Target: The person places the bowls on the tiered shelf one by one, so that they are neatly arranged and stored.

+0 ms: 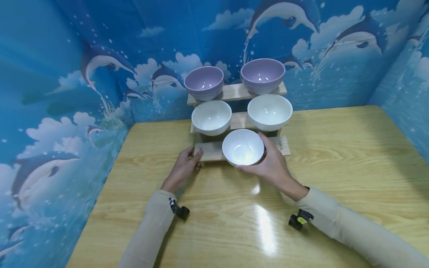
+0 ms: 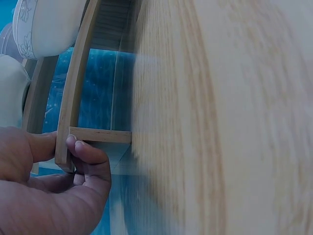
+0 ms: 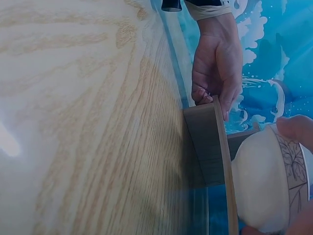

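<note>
A three-step wooden rack (image 1: 211, 152) stands on the table. My right hand (image 1: 273, 165) grips a white bowl (image 1: 242, 147) at the lowest step, thumb at the near side and fingers round the right side. The right wrist view shows this bowl (image 3: 261, 178) upright at the board, with a dark line pattern on its outside. At the left end of the lowest step, my left hand (image 1: 186, 163) pinches the board. In the left wrist view, the left hand (image 2: 58, 181) has its thumb on one face of the board (image 2: 76, 93) and curled fingers on the other.
On the middle step sit two white bowls, a left one (image 1: 212, 117) and a right one (image 1: 269, 111). Two purple bowls, left (image 1: 203, 82) and right (image 1: 263, 75), stand on the top step. Behind the rack hangs a blue dolphin-print cloth (image 1: 187, 33). The wooden table (image 1: 338, 160) extends around it.
</note>
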Demonstrator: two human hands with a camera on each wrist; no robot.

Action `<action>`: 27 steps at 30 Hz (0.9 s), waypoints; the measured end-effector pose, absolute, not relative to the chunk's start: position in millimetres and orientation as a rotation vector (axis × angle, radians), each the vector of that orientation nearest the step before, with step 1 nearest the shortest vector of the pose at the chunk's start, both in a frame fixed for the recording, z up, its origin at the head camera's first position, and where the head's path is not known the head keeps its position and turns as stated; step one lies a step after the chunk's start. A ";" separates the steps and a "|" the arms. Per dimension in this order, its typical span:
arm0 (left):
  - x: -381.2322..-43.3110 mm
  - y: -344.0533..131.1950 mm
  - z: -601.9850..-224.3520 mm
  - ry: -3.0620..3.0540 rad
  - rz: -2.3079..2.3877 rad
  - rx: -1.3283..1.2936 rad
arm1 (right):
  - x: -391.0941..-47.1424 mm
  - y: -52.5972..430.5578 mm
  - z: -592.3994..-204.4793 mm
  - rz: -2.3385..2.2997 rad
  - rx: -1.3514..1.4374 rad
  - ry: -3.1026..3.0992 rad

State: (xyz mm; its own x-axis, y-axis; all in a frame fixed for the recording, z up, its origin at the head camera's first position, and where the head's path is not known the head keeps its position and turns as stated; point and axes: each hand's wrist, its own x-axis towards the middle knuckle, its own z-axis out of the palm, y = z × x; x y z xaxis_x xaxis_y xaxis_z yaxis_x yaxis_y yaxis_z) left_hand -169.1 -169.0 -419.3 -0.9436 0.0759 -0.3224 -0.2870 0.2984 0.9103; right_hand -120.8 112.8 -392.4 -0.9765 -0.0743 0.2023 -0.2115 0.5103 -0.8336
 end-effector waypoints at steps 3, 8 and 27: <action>-168.9 -169.3 -419.8 2.266 1.681 -0.191 | -121.6 112.3 -393.5 1.491 0.255 -2.588; -168.9 -168.6 -419.5 2.275 1.664 -0.204 | -123.5 112.6 -395.7 1.528 0.288 -2.544; -167.2 -168.9 -420.6 2.327 1.664 -0.188 | -122.5 111.0 -397.6 1.545 0.265 -2.561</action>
State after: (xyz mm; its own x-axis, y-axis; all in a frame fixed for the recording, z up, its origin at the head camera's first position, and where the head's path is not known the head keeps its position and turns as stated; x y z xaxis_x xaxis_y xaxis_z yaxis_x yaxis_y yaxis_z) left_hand -167.2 -168.9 -420.6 -0.9541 0.0531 -0.2947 -0.2616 0.3307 0.9067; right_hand -122.5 111.0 -397.6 -0.9749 -0.0785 0.2085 -0.2210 0.4578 -0.8611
